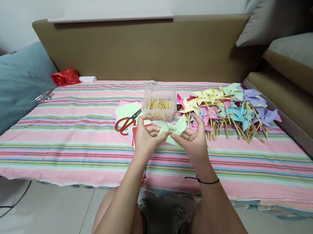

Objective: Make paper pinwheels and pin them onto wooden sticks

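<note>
Between my two hands is a pale green paper pinwheel (175,130), its corners folded in toward the middle. My left hand (150,135) pinches its left side, thumb near the centre. From the right, my right hand (195,137) grips the paper, its thumb also close to the centre. Whether a pin sits under the thumbs is too small to tell. Just left of my left hand lie red-handled scissors (125,124) on sheets of light green paper (128,109). Behind my hands stands a clear plastic box (162,90) holding many short wooden sticks (160,104).
Finished pinwheels on sticks (235,109) are heaped at the right in several colours. A red plastic bag (66,77) and a white roll (87,79) lie at the back left, with a small silvery packet (44,97) nearer. Striped cloth (66,142) covers the surface.
</note>
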A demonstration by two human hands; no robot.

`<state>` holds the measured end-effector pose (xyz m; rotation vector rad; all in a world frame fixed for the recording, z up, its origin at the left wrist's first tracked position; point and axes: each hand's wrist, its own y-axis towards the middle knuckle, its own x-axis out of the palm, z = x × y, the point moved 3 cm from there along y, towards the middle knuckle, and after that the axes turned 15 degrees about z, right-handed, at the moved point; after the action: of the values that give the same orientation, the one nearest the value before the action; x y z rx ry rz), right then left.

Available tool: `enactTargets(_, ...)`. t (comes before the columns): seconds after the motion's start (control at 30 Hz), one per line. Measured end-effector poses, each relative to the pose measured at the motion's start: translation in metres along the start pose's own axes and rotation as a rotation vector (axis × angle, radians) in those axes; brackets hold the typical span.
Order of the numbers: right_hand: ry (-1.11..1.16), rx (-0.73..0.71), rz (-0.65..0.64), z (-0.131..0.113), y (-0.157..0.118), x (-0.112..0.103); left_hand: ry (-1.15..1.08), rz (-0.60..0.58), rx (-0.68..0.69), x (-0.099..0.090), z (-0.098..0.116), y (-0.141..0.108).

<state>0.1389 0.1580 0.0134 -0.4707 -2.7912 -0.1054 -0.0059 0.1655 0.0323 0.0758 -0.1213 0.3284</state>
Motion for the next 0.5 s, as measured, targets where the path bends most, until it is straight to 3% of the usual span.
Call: enactTargets(0.5, 0.011, 0.136, -0.003, 0.0041, 0.0030, -0.0051, -0.059, -0.154, -0.207, 0.0013, -0.0057, 0.0012)
